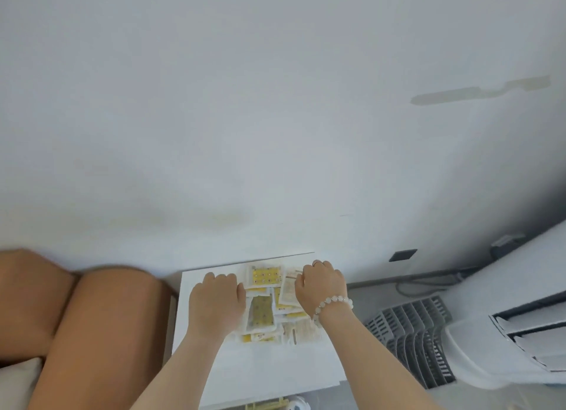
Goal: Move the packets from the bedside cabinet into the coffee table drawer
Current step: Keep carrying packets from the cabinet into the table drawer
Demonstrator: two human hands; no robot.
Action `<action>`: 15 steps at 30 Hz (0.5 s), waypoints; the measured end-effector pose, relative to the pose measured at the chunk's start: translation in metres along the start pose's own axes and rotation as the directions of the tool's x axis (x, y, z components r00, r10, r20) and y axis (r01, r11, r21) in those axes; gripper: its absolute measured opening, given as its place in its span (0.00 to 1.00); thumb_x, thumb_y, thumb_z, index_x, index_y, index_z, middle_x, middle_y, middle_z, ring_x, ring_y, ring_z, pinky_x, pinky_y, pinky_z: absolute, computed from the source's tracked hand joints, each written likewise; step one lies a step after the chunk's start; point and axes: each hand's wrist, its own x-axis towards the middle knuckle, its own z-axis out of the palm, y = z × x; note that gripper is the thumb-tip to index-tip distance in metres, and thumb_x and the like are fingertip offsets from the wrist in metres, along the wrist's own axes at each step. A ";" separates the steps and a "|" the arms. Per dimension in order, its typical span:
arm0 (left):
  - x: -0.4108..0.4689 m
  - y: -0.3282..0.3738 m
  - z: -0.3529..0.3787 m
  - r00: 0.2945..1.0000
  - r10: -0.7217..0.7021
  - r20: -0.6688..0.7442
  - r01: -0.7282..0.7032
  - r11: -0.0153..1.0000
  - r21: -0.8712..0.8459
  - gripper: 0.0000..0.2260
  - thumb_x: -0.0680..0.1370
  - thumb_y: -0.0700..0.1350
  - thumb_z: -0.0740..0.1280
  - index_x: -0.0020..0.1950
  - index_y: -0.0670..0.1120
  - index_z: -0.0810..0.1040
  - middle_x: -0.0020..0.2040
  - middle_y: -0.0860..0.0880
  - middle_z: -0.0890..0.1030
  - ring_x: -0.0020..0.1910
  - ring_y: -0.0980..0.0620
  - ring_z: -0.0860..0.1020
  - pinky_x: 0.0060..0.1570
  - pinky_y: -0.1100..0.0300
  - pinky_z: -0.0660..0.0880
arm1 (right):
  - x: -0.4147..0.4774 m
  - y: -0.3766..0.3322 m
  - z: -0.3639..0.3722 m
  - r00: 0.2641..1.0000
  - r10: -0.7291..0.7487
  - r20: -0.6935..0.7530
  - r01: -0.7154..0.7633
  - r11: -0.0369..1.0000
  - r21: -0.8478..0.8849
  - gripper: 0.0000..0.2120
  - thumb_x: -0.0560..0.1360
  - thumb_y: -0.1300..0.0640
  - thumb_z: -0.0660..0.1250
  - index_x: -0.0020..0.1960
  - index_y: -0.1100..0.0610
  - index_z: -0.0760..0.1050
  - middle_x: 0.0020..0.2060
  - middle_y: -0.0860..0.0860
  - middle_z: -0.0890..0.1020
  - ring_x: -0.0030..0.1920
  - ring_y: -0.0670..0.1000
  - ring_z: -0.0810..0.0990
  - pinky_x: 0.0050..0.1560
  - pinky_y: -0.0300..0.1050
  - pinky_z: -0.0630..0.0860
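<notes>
While both forearms reach forward over the white bedside cabinet, the hands flank a loose pile of packets lying toward its far edge, right of the middle. The left hand sits knuckles up at the pile's left side with its thumb against a packet's edge. Its fingertips are hidden, so I cannot tell whether it grips. The right hand, with a pale bead bracelet at the wrist, curls its fingers over the pile's far right side, thumb on a pale packet, holding it. The packets overlap untidily, flat clear sachets, several yellow with dotted grids, others beige.
</notes>
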 end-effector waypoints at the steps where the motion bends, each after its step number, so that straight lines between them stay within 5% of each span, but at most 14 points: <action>1: 0.002 -0.002 0.008 1.000 -0.017 0.010 0.017 1.000 -0.009 0.15 0.65 0.44 0.69 0.21 0.46 0.67 0.18 0.51 0.66 0.20 0.47 0.70 0.25 0.67 0.52 | 0.009 0.004 0.005 1.000 -0.004 0.017 0.004 1.000 -0.007 0.18 0.81 0.53 0.49 0.52 0.58 0.76 0.50 0.52 0.77 0.54 0.52 0.73 0.51 0.44 0.68; 3: 0.005 -0.008 0.025 0.997 -0.068 0.021 0.069 0.997 -0.023 0.15 0.67 0.46 0.60 0.21 0.45 0.68 0.18 0.51 0.67 0.20 0.47 0.70 0.27 0.68 0.46 | 0.027 0.009 0.018 0.999 -0.015 0.051 0.017 1.000 -0.024 0.17 0.81 0.53 0.49 0.53 0.58 0.76 0.50 0.52 0.77 0.54 0.52 0.73 0.51 0.44 0.68; 7: 0.006 -0.022 0.063 0.971 -0.174 0.162 0.181 0.983 -0.032 0.16 0.59 0.40 0.77 0.21 0.44 0.70 0.18 0.51 0.68 0.20 0.47 0.70 0.24 0.69 0.53 | 0.053 0.015 0.051 0.986 0.023 0.163 -0.012 0.998 -0.064 0.16 0.80 0.52 0.51 0.56 0.57 0.74 0.53 0.52 0.76 0.55 0.51 0.73 0.51 0.43 0.70; 10: 0.004 -0.029 0.094 0.937 -0.221 0.270 0.235 0.972 -0.021 0.16 0.57 0.40 0.80 0.22 0.44 0.71 0.19 0.51 0.69 0.20 0.47 0.71 0.22 0.66 0.58 | 0.062 0.027 0.081 0.958 0.108 0.266 -0.080 0.990 -0.112 0.14 0.80 0.52 0.53 0.59 0.56 0.72 0.56 0.52 0.74 0.58 0.51 0.72 0.50 0.42 0.69; 15: 0.010 -0.033 0.156 0.865 -0.320 0.387 0.331 0.943 0.040 0.09 0.75 0.46 0.65 0.36 0.45 0.73 0.32 0.50 0.73 0.33 0.48 0.70 0.28 0.60 0.60 | 0.078 0.051 0.145 0.858 0.336 0.389 -0.325 0.941 -0.095 0.16 0.79 0.52 0.55 0.64 0.57 0.66 0.60 0.53 0.72 0.61 0.51 0.71 0.47 0.41 0.69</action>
